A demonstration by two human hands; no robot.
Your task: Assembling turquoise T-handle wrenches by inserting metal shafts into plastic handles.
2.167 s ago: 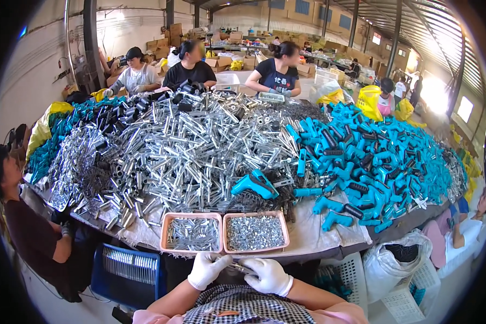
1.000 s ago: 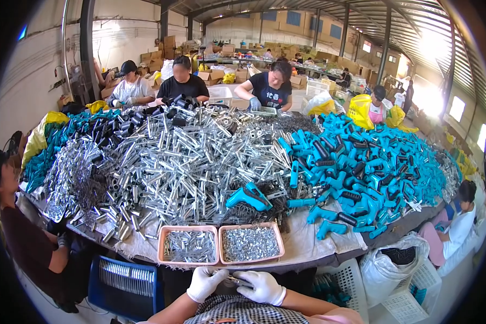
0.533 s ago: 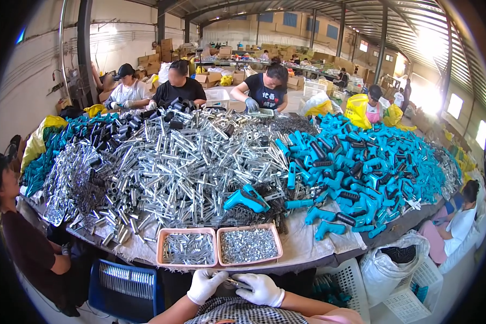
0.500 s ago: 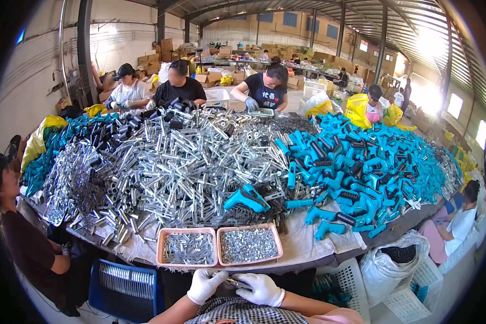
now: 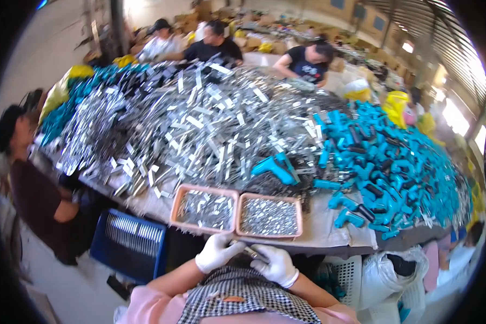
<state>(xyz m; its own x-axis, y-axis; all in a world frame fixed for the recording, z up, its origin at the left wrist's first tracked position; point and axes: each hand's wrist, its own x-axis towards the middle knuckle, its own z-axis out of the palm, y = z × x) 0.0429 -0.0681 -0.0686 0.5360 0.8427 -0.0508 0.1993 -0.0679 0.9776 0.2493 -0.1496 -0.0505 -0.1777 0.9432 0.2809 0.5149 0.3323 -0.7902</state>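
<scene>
A person in a dark shirt (image 5: 35,200) is sitting at the far left of the table; a blue ribbed plastic crate (image 5: 128,245) is standing on the floor beside them; above it a heap of shiny, angular metal parts (image 5: 189,124) is spreading across the table; two shallow pinkish trays, the left tray (image 5: 204,208) and the right tray (image 5: 270,217), are lying side by side at the near edge, each holding small silvery pieces; below them the left hand (image 5: 217,252) and right hand (image 5: 275,264), both in white knit gloves, are pinching one small metal piece (image 5: 252,252) between them; farther right, smooth teal plastic handles (image 5: 383,162) are piling up.
</scene>
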